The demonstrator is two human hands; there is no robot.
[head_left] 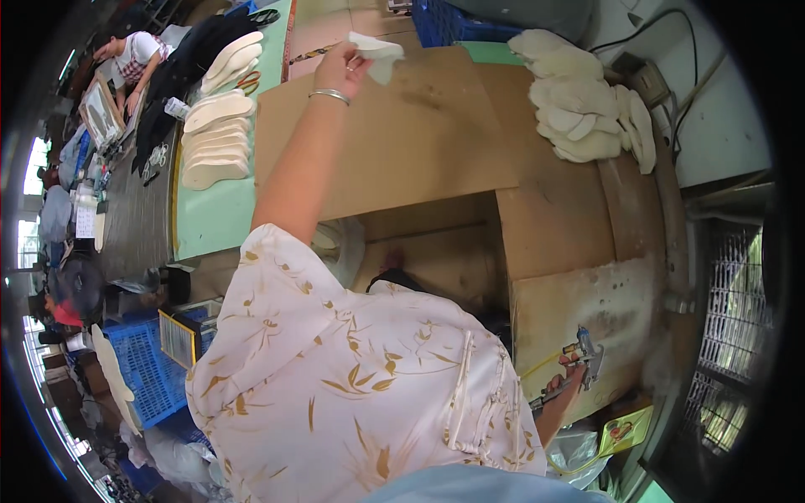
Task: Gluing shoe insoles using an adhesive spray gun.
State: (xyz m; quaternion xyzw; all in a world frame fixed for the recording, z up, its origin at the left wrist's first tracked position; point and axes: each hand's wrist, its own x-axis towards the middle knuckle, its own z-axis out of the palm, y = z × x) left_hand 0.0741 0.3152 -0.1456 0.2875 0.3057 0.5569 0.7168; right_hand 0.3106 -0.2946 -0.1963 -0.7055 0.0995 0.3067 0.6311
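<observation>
**Left hand [335, 72] holds up a thin white piece [379, 52], right hand [572, 367] grips a spray gun [590, 352]**

The thin, pale piece is at the top centre of the view, above the far part of a large brown cardboard sheet [394, 126]. The left hand's fingers [360, 64] are pinched together on its near edge; a silver bracelet [329, 95] circles that wrist, and the arm is stretched far forward.

At lower right, the right hand is down beside the body, its fingers curled around the metal spray gun; how far the trigger is pressed I cannot tell. A yellow hose [539, 365] shows beside that hand, and a stained cardboard panel [579, 306] lies just beyond.

Left of the cardboard sheet, a row of cream, sole-shaped pieces [216, 147] overlaps on a pale green surface [210, 225], with orange-handled scissors [249, 81] among the pieces. To the sheet's right sits a loose pile of similar cream pieces [579, 105].

Farther out, a blue crate [436, 27] stands at the top edge. At upper left, another person [141, 59] in a checked apron bends over a framed panel [102, 109]. A barred window [729, 323] is at far right.
</observation>
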